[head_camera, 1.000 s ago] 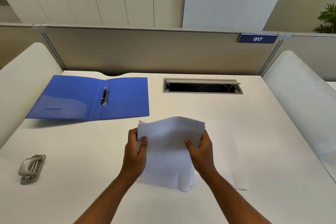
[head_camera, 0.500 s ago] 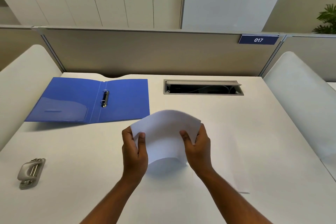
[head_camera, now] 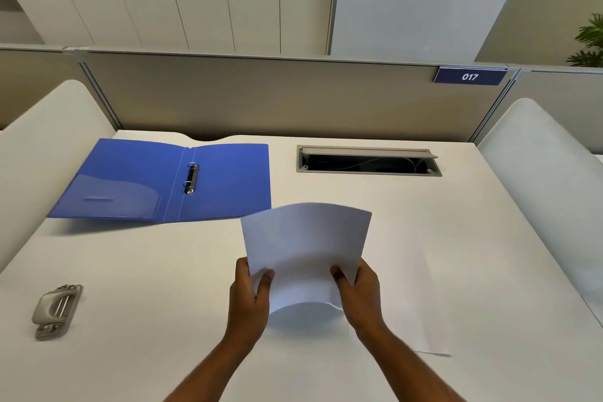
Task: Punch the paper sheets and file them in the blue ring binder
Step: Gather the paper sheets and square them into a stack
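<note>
The only text that can be read is the number "017", in white slanted digits on a dark blue nameplate. The nameplate is fixed at the top edge of the beige partition panel on the far side of the desk, toward the right. No lettering can be made out on the blue ring binder, the paper sheets or the hole punch.
</note>
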